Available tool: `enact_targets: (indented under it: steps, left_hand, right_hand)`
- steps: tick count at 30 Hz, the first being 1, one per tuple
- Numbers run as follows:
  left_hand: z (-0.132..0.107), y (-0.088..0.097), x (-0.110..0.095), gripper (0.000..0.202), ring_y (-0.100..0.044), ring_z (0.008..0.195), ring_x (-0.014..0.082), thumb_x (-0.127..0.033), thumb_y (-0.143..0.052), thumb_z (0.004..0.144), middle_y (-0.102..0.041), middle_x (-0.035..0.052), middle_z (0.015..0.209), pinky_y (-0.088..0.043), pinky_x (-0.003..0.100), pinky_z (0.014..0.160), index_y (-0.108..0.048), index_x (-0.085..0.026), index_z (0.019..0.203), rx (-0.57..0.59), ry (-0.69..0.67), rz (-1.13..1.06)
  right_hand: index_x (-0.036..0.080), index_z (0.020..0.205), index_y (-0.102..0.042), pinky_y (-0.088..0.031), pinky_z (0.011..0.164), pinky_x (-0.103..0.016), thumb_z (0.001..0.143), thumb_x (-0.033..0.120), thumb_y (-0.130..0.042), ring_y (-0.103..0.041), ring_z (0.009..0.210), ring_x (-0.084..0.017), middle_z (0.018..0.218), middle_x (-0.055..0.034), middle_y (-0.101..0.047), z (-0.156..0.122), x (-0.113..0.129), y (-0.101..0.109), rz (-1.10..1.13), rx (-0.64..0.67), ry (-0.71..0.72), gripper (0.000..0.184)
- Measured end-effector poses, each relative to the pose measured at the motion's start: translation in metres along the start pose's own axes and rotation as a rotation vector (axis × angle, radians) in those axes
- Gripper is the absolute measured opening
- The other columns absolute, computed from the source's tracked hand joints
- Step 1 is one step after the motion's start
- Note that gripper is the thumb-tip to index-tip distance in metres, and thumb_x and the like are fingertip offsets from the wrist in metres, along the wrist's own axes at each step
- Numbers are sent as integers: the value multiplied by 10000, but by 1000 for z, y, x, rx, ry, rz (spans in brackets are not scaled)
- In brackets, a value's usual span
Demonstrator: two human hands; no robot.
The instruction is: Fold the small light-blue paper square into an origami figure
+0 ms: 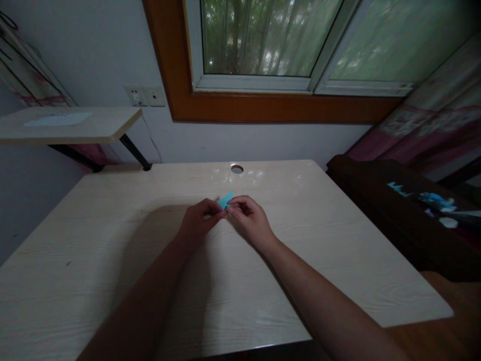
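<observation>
A small piece of folded turquoise paper (226, 199) is pinched between my two hands, a pointed tip of it sticking up and to the right. My left hand (198, 218) grips its lower left side with thumb and forefinger. From the other side, the thumb and fingers of my right hand (251, 218) are closed on its right edge. Fingertips cover the lower part of the paper, so its full shape is hidden. Both hands are over the middle of the pale wooden desk (240, 291).
A raised shelf (112, 131) on black legs stands at the desk's back left. A round cable hole (237, 169) lies near the back edge. To the right is a dark piece of furniture (376, 210) with turquoise items (438, 201) on it. A window (263, 45) is behind.
</observation>
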State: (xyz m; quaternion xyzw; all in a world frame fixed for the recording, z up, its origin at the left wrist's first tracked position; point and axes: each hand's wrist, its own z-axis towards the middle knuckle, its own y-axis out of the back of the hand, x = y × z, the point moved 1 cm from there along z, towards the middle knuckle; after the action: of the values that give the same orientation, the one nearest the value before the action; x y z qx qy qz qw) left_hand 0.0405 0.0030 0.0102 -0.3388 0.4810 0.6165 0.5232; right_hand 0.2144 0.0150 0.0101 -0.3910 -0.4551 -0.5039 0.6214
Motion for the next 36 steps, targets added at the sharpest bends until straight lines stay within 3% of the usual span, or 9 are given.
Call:
enact_targets:
  steps: [6,11,26,36]
  left_hand:
    - [-1,-1,3,197,-734,759,168,-348,-665,867,-753,40,821,-594,311,759,-573,-182,922,76,-4,-249]
    - [0,-3,7,223,-742,755,175,-315,-686,854,-748,40,819,-605,322,759,-532,-180,941,74,-10,-309]
    - [-4,0,-1,175,-744,807,186,-342,-667,851,-761,48,857,-603,293,746,-606,-190,911,75,-45,-41]
    - [-1,-2,-5,189,-710,707,160,-345,-730,790,-730,11,765,-573,266,687,-625,-195,840,30,-54,63]
  right_hand:
    - [211,859,-652,-514,687,-287,787,327,-733,-641,725,-147,789,-10,-683,0,3,0,54,-10,-16,159]
    - [211,852,-644,-505,665,-283,788,343,-733,-636,697,-144,760,-3,-676,0,4,0,63,1,-11,172]
    - [220,831,-624,-500,628,-280,779,383,-719,-628,682,-147,744,-6,-675,1,5,-1,10,-33,-29,195]
    - [216,826,-626,-480,607,-273,772,335,-720,-617,657,-144,716,5,-662,0,4,-2,15,-33,-41,161]
